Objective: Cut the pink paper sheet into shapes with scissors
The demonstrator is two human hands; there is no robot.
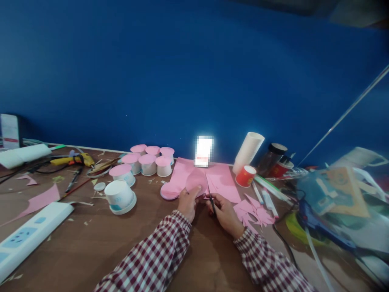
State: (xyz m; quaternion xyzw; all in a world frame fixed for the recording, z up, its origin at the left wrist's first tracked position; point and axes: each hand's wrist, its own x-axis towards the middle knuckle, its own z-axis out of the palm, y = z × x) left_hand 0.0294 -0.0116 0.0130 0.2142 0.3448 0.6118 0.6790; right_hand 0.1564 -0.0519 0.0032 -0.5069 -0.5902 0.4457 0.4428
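My left hand (188,201) pinches a rounded piece of pink paper (196,180) held up over the table. My right hand (224,213) grips a pair of scissors (210,195), whose blades point up into the paper's right edge. Flat pink sheets (223,180) lie just behind both hands. A stack of pink paper circles (168,191) rests to the left of my left hand. Both sleeves are red-and-white checked.
Several white paper cups with pink tops (148,162) stand at back left, one upturned cup (119,195) nearer. A power strip (28,235), yellow glue gun (75,159), red cup (245,175), cup stack (248,151), pink scraps (253,213) and a blue glue gun (316,221) surround the hands.
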